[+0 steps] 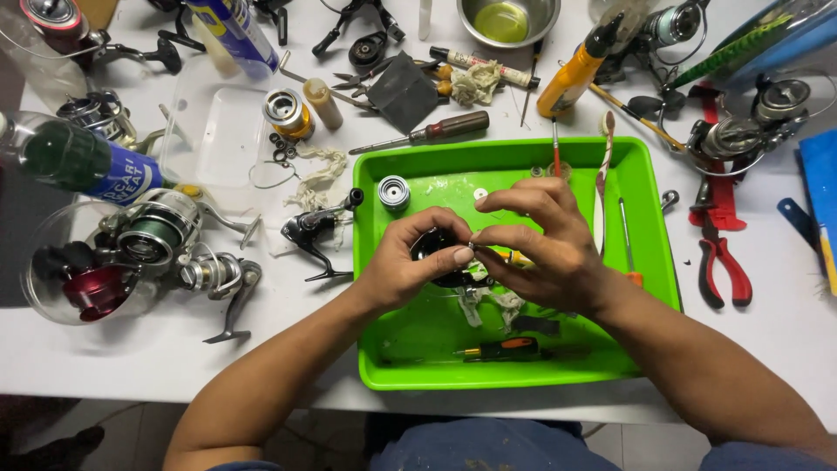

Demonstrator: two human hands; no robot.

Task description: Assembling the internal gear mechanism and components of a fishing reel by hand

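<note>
Hands point(475, 253) closed over green tray point(649, 187) on table point(776, 336): left cupping black reel part point(433, 246), seemingly rigid, compact, likely greasy, best gripped around its body; right pinching something tiny, easily dropped.

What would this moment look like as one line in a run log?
left hand: holds black reel part | right hand: pinches small piece at it | over green tray

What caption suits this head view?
Both hands hold a black reel part over a green tray.
</note>
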